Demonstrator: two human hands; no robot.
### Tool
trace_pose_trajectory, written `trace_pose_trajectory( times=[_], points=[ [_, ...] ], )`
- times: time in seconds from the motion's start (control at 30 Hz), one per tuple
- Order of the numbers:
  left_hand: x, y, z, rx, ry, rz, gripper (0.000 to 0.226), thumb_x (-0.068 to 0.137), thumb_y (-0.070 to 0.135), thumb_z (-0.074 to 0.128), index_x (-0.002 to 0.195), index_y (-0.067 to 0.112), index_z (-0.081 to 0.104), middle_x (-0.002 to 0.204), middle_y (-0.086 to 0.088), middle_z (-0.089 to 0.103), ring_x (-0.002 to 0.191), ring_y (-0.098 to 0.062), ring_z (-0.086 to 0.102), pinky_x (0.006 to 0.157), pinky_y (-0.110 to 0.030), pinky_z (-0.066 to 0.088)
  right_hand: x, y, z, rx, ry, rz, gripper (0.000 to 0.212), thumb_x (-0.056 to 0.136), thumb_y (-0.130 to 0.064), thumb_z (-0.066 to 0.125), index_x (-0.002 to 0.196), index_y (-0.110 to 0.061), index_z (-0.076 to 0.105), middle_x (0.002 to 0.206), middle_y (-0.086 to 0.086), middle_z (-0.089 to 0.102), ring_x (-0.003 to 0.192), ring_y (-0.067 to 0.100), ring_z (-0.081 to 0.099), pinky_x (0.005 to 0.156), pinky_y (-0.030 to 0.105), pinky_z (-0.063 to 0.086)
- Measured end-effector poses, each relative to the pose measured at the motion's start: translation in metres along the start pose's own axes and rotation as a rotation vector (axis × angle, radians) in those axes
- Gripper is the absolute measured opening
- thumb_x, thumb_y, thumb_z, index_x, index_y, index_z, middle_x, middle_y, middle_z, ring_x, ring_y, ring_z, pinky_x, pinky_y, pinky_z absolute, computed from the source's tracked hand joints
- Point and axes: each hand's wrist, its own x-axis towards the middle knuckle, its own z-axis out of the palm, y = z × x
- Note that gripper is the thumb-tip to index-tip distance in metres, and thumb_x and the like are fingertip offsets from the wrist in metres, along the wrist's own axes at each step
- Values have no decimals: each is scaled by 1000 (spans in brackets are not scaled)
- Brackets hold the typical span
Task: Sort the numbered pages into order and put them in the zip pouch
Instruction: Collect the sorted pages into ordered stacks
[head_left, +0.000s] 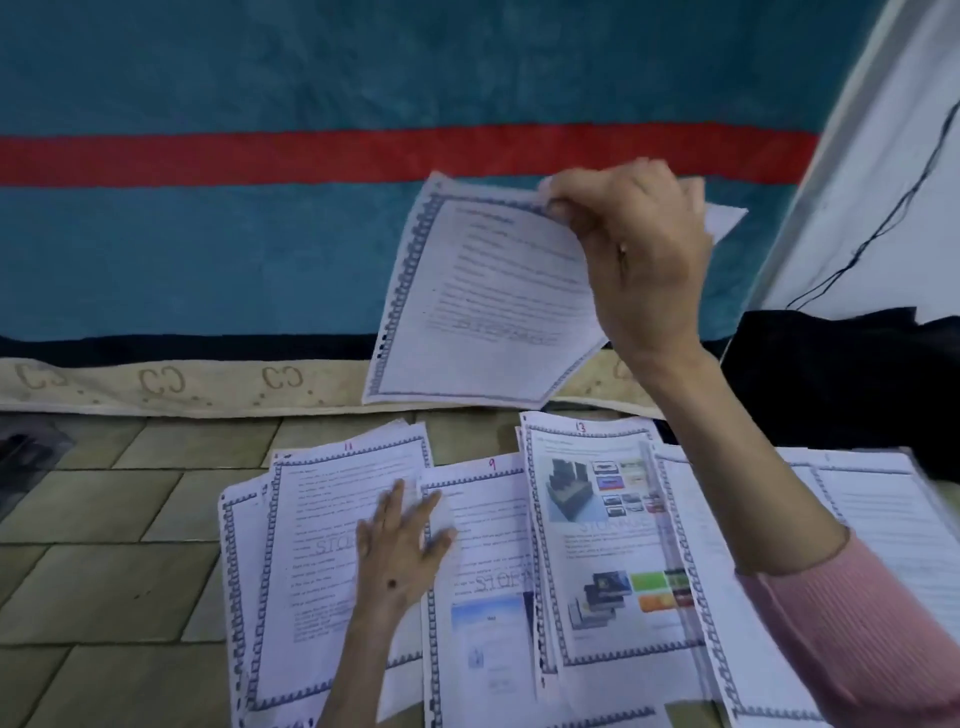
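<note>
The right hand (631, 260) pinches the top edge of one page (483, 306) and holds it up in the air, above the floor (104, 545). Its number is too blurry to read. The left hand (397, 553) lies flat and open on page 11 (322, 545), beside page 9 (488, 571) and page 13 (597, 545).

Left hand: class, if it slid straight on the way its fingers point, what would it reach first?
Probably more of page 11 under the left hand, then that page's top edge; depth is unclear.
</note>
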Motion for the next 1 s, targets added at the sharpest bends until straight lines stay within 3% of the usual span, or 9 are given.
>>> trace_pose_trajectory(
  times=[0.13,0.23,0.33,0.4,0.47,0.6,0.8,0.9,1.0],
  points=[
    [-4,42,-59,-798,347,-105,37,98,42,32,128,29,51,143,4,42,135,-17,35,109,-28,30,5,27,-40,73,-195,325,17,91,-18,52,92,-12,68,81,0,67,76,14,61,75,44,48],
    [-8,75,-110,-1398,-115,-42,60,81,65,28,115,25,58,122,8,59,115,-20,55,95,-33,41,-14,43,-54,51,-381,498,15,90,-20,57,92,-10,68,80,-5,66,75,10,59,71,20,43],
    [-16,107,-111,-1128,-406,197,62,65,77,53,112,38,63,115,10,68,104,-15,65,86,-36,49,-46,55,-61,34,-518,642,17,91,-21,59,94,-8,68,85,3,71,79,20,64,70,22,44],
    [-22,125,-93,-985,-436,267,44,77,44,70,118,30,62,115,7,69,104,-12,66,86,-34,54,-67,62,-62,48,-612,726,19,91,-21,59,99,-7,69,90,5,72,87,24,65,74,20,45],
    [-24,132,-73,-960,-392,203,29,85,13,65,115,15,64,111,-1,71,99,-15,68,83,-30,56,-90,69,-64,-55,-679,742,24,95,-21,52,114,-14,65,106,5,68,103,26,58,86,33,45],
    [-21,117,-50,-889,-310,69,22,87,6,61,99,24,66,92,12,73,87,-9,70,70,-20,56,-154,75,-91,-369,-597,1016,48,88,2,39,132,-14,46,122,12,49,114,31,41,87,41,40],
    [-17,89,-40,-825,-246,-118,19,86,4,62,93,22,64,89,9,66,95,-24,62,90,-34,47,-240,46,-118,-440,-1186,1324,64,89,-32,55,143,-14,24,140,13,34,129,32,29,103,42,34],
    [-17,87,-41,-829,-254,-161,18,86,4,62,101,13,63,98,-4,65,92,-23,60,88,-32,45,-248,38,-119,-571,-1175,1178,64,86,-24,58,140,-18,25,134,10,40,124,28,36,98,38,41],
    [-20,92,-44,-849,-259,-155,19,87,4,60,105,12,62,102,-4,64,84,-15,59,85,-29,45,-239,44,-125,-422,-995,1290,61,89,-8,46,145,-18,23,96,6,58,88,20,54,67,31,48]
  ],
)
